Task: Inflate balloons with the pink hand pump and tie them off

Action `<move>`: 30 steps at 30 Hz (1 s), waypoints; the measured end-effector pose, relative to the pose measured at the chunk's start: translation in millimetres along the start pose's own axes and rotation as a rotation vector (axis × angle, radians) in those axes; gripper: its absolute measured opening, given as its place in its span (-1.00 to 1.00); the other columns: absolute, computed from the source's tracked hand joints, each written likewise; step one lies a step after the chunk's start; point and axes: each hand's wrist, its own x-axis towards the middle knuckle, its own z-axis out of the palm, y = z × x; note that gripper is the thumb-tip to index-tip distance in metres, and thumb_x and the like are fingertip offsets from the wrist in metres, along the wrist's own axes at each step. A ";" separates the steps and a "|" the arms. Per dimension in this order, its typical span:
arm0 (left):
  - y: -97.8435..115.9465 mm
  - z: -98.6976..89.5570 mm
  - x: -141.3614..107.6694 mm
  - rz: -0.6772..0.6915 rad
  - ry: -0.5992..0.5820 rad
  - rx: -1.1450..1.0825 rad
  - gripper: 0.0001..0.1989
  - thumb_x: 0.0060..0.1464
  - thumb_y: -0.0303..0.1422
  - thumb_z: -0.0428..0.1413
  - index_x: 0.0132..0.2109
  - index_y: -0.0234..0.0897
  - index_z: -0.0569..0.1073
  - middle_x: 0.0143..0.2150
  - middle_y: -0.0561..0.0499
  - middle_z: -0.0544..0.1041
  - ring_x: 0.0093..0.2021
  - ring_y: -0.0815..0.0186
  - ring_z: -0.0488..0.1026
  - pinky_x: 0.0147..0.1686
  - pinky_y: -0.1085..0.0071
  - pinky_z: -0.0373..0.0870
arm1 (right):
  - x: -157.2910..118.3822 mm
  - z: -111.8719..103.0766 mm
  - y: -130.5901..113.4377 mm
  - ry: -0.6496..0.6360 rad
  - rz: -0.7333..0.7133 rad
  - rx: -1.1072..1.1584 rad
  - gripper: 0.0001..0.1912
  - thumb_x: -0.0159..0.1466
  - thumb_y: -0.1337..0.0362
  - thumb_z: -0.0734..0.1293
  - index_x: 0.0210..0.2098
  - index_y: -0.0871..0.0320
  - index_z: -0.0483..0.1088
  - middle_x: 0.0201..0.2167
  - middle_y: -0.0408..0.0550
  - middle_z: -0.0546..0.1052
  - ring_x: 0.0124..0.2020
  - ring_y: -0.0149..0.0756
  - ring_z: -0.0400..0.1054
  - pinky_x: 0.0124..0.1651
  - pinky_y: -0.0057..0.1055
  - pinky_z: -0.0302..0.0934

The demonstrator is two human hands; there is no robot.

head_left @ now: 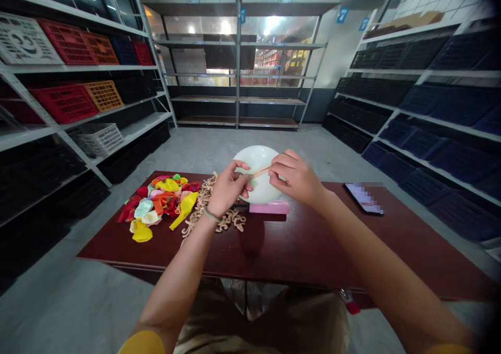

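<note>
Both hands meet above the table, in front of a white round plate or balloon-like disc (258, 158). A thin, pale stick-like piece (260, 172) stretches between them. My left hand (229, 187) pinches its left end, a green band around the wrist. My right hand (295, 176) has closed fingers on the other end. Just below the white round object lies a pink cylindrical item (270, 207). Small beige curled pieces (233, 221) are heaped beside and under my left hand. Farther left is a pile of colourful deflated balloons (160, 202).
The dark red table (297, 249) carries a phone (365, 198) on its right side. Metal shelves with red and orange crates (64, 103) stand at the left, bare-looking shelving (238, 101) behind, and shelves of dark crates (446, 108) at the right.
</note>
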 end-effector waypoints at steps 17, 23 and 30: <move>0.7 -12.7 -13.8 -0.248 -0.215 -0.364 -0.76 0.05 -0.28 0.29 -0.17 -0.29 0.49 -0.39 0.03 0.54 -0.49 0.50 0.46 -0.36 0.54 0.49 | 2.1 1.9 -3.5 -0.038 0.136 0.228 -0.75 0.41 0.30 0.10 -0.24 0.10 0.40 -0.18 0.00 0.45 -0.12 -0.21 0.30 -0.01 -0.17 0.22; 3.5 -12.3 -17.9 -0.262 -0.209 -0.248 -0.72 0.00 -0.23 0.31 -0.23 -0.35 0.52 -0.40 -0.01 0.54 -0.46 0.44 0.50 -0.31 0.46 0.54 | 4.7 -6.1 -10.5 -0.109 0.204 0.351 -0.75 0.42 0.27 0.09 -0.23 0.09 0.38 -0.19 -0.03 0.43 -0.12 -0.24 0.33 -0.02 -0.23 0.23; 5.4 -10.3 -19.0 -0.242 -0.187 -0.141 -0.72 0.04 -0.19 0.27 -0.26 -0.35 0.53 -0.44 -0.02 0.55 -0.48 0.43 0.50 -0.35 0.49 0.51 | 9.0 -15.9 -15.7 -0.079 0.220 0.409 -0.81 0.40 0.20 0.19 -0.29 0.08 0.36 -0.21 -0.05 0.43 -0.16 -0.28 0.34 -0.06 -0.29 0.23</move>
